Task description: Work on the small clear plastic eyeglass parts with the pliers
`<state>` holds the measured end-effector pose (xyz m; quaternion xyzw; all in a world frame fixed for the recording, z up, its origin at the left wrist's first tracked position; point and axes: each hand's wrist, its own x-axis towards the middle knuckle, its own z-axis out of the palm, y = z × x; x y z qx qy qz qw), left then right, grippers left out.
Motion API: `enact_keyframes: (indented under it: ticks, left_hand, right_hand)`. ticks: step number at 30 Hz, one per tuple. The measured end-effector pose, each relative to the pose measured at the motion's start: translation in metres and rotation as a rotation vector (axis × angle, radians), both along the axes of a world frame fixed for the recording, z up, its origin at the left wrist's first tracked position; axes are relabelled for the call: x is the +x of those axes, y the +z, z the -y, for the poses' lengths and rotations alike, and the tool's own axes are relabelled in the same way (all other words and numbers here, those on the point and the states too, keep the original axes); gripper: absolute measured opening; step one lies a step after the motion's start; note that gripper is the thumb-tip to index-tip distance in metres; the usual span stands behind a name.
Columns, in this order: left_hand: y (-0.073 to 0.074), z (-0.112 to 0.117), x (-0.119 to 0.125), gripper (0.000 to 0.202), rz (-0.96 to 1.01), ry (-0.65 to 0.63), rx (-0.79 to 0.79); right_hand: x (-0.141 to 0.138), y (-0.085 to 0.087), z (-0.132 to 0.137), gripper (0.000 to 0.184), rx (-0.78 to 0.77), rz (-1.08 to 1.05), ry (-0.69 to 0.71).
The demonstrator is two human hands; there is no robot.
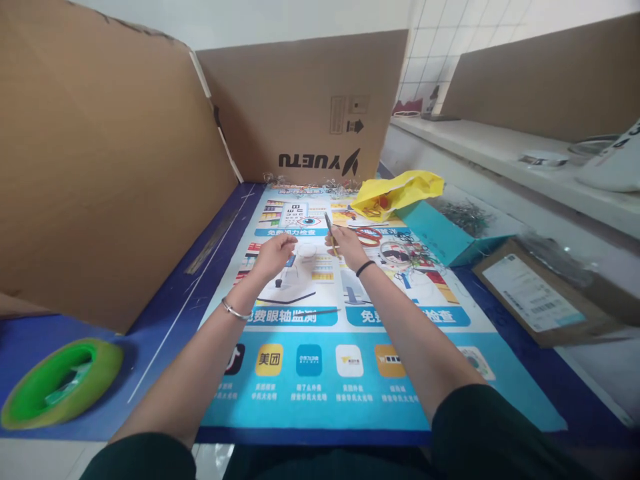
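Note:
My right hand [349, 245] is closed around small scissors [329, 225] with dark blades and a yellowish handle. The blades point up and away to the left. To its left, my left hand [277, 256] has its fingertips pinched together over the printed poster [310, 333]. What they hold, if anything, is too thin to make out; a faint loop shows just right of the fingers. Beside my right hand lies a bundle of red loops [370, 236]. A round clear ring [395, 253] with tangled thin wires [420, 257] sits farther right.
A yellow bag [400, 192] lies by a teal box [435, 233] filled with tangled wire [465, 219]. A labelled carton [545, 293] stands at right, below a white shelf [480, 143]. Cardboard panels [300, 100] wall the back and left. A green-cored tape roll [63, 383] lies front left.

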<state>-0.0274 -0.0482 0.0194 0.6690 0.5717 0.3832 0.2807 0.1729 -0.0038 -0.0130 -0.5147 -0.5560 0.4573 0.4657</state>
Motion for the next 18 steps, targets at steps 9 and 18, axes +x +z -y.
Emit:
enact_keyframes:
  ticks: [9,18]
  left_hand:
    - [0.016,-0.046,0.032,0.019,0.657,-0.011,-0.018]
    - [-0.018,-0.066,0.032,0.022,0.955,0.010,-0.072]
  right_hand:
    - [-0.026,0.026,-0.016,0.039,-0.028,-0.294,0.000]
    - [-0.042,0.008,-0.032,0.029,-0.012,-0.293,0.147]
